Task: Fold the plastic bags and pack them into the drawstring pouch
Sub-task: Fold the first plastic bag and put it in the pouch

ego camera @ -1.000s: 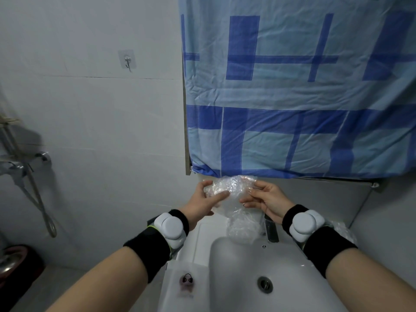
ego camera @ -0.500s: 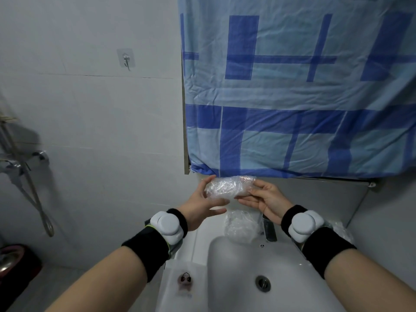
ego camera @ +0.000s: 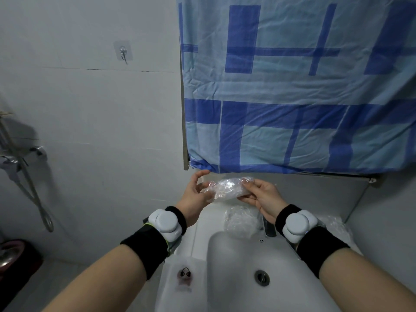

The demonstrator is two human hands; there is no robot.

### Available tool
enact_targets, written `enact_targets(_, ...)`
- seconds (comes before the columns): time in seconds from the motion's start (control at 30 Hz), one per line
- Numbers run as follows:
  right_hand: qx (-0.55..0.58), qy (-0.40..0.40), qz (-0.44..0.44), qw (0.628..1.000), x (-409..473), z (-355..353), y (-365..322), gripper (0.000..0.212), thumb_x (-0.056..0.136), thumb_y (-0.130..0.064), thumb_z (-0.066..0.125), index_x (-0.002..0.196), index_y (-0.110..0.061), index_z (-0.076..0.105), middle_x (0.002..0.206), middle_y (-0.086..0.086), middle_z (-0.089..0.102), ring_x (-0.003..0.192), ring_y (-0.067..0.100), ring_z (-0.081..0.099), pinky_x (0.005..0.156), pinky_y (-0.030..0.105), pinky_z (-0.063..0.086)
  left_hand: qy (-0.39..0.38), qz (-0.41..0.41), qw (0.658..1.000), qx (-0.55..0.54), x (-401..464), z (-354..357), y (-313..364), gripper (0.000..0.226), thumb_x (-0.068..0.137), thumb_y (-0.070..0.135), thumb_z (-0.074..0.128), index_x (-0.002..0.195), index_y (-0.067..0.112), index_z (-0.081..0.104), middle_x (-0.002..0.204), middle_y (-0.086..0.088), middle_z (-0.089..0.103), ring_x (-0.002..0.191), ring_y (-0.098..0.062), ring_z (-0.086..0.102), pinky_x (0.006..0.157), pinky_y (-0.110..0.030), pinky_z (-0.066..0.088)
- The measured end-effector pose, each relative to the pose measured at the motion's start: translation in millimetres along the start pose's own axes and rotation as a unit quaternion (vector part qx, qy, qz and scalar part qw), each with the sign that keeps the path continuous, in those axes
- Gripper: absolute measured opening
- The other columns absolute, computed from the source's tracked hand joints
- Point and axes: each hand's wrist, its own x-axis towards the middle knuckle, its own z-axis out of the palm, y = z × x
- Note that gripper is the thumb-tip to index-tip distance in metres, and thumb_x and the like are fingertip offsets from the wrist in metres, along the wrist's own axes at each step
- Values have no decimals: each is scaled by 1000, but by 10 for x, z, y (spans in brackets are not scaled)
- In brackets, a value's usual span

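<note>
Over the white washbasin [ego camera: 227, 262], both hands raised at the level of the curtain hem. A folded clear plastic bag [ego camera: 227, 189], bunched into a short roll, is held in the air above the back rim of the washbasin.

Right hand [ego camera: 263, 199]: fingers and thumb curled around the roll's right end, gripping it. The bag sticks out to the left of this hand.

Left hand [ego camera: 195, 194]: fingers spread and loosely bent, palm facing the roll's left end. Fingertips lie right at the plastic; whether they press it or only touch it, cannot tell. Not wrapped round it.

A second clear plastic bag [ego camera: 239, 221], crumpled, sits on the back ledge of the washbasin, below the held roll and just left of the faucet [ego camera: 269, 228]. More clear plastic [ego camera: 335, 225] lies at the right back corner of the washbasin.

A flat translucent pouch [ego camera: 184, 278] with a small dark printed figure lies on the left edge of the washbasin, under the left forearm.

Blue checked curtain [ego camera: 292, 86] hangs above the washbasin. Drain [ego camera: 261, 277] visible in the bowl.
</note>
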Motion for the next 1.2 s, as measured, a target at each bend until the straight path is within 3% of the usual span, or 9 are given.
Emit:
enact_targets(0.1,-39,13,0,999,52,8,32,14,91,-12,54,93,-2,65,92,14,68,79,17,68,70,23,59,-54,-46,997,37,-7,-71,9,68,78,-22,40,121,30,50,121,-13,55,100,-29,55,84,-39,46)
enact_targets(0.17,-79,9,5,997,77,18,43,18,92,-12,54,96,2,65,93,17,67,83,21,66,71,22,58,-69,-69,994,49,-15,-72,16,55,82,-12,49,120,26,54,111,-10,61,93,-25,57,82,-37,45)
enact_targets(0.27,-119,-10,21,993,123,40,36,24,91,-12,56,102,7,64,95,20,67,84,23,66,75,22,57,-23,-71,995,69,13,-53,-20,32,84,11,67,113,18,57,95,-6,68,79,-20,62,75,-33,49)
enact_targets(0.47,-128,-5,20,992,201,63,-37,20,91,-13,55,87,2,67,86,15,68,78,19,66,73,22,57,-16,-25,998,50,60,-147,-98,30,87,-7,56,108,13,52,84,-3,73,71,-16,65,69,-27,52)
enact_targets(0.63,-146,-8,10,989,250,61,-75,26,92,-18,54,87,4,67,88,17,68,79,20,67,73,24,58,-60,-44,995,60,31,-138,-17,44,82,-20,41,104,15,54,97,-7,69,79,-20,61,69,-29,46)
enact_targets(0.77,-202,-21,-5,979,263,60,-125,34,93,-18,52,93,13,65,94,25,67,81,24,66,71,24,58,-47,-49,994,89,21,-21,46,24,81,8,65,101,17,55,104,-11,65,85,-21,57,72,-28,45)
enact_targets(0.83,-221,-31,-6,975,262,72,-150,33,94,-17,51,89,12,65,91,24,68,79,24,66,71,24,57,-41,-24,990,132,43,28,12,37,75,15,76,103,19,53,103,-13,66,85,-20,59,76,-32,48)
enact_targets(1.03,-237,-47,1,970,251,64,-245,29,92,-18,55,85,7,68,86,18,70,70,19,70,67,25,58,-59,-10,986,154,90,63,-38,46,71,-2,76,107,16,54,94,-26,66,85,-31,62,89,-48,50)
enact_targets(1.2,-218,-11,-5,976,226,81,-313,18,83,-18,68,77,-2,64,81,18,69,63,19,68,56,27,57,-88,-24,987,135,57,112,-4,52,74,-9,70,116,12,49,84,-12,67,71,-18,65,73,-30,55)
